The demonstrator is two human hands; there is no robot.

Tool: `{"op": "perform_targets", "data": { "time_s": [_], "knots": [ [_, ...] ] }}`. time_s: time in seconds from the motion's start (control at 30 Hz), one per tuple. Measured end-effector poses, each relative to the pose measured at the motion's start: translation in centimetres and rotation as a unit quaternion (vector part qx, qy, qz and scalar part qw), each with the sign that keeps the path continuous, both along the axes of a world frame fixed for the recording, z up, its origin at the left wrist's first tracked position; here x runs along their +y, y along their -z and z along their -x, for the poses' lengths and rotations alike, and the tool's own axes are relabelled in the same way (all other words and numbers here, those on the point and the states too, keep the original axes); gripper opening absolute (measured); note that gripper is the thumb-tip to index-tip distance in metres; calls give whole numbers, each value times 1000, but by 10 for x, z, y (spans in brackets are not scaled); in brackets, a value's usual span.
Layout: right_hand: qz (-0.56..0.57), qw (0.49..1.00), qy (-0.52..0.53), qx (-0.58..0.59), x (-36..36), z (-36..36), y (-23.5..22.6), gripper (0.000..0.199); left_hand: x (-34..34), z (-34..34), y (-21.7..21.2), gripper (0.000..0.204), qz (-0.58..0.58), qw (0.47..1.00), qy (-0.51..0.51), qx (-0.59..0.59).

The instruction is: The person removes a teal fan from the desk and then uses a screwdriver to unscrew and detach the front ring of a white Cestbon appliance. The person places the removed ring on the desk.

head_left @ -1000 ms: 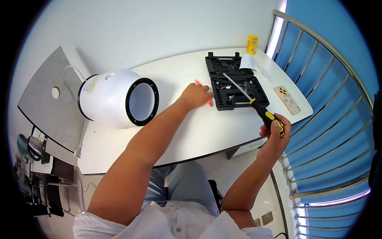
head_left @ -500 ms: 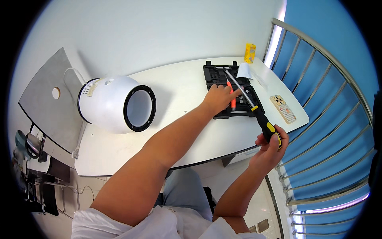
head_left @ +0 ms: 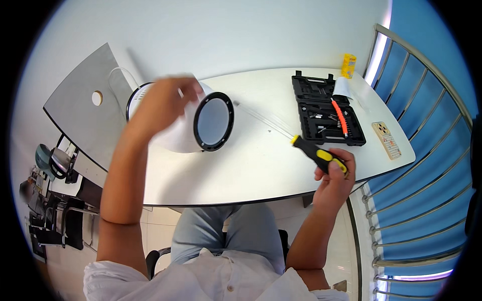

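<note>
My right hand (head_left: 335, 173) is closed around the black and yellow handle of a screwdriver (head_left: 321, 153). Its long metal shaft points up and left over the table, blurred near the tip. My left hand (head_left: 168, 103) is raised in front of a white barrel-shaped appliance (head_left: 181, 143), its fingers smeared but apart, with nothing seen in them. It hides part of the housing; I cannot tell if they touch. The appliance lies on its side, its black-rimmed round end (head_left: 214, 121) turned right. An open black tool case (head_left: 307, 120) holds bits, and a red-orange slim tool (head_left: 340, 118) lies across it.
Right of the case lies a patterned phone or phone case (head_left: 386, 140). A yellow box (head_left: 348, 66) stands at the back of the white table (head_left: 251, 173). Metal railing (head_left: 427, 83) runs along the right. A grey panel (head_left: 80, 103) stands at the left, near a white cable (head_left: 116, 70).
My left hand has left the tool case and swung left to the appliance. The screwdriver's tip has turned from the case toward the appliance, still in my right hand. The view has shifted left.
</note>
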State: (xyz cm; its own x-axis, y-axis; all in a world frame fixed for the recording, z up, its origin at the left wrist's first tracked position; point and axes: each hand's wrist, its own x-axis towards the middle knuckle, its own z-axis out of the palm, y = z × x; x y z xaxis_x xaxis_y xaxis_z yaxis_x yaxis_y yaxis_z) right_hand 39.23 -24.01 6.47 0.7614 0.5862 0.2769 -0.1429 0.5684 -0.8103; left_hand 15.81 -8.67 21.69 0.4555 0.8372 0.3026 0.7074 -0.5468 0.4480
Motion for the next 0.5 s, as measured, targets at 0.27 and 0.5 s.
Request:
{"op": "perform_targets", "data": {
  "time_s": [0.27, 0.5],
  "knots": [
    [77, 993, -72, -50, 14, 30, 4, 22, 100, 17, 34, 51, -168, 976, 115, 75],
    [91, 991, -83, -49, 10, 16, 4, 22, 68, 29, 53, 56, -186, 963, 75, 182]
  ]
}}
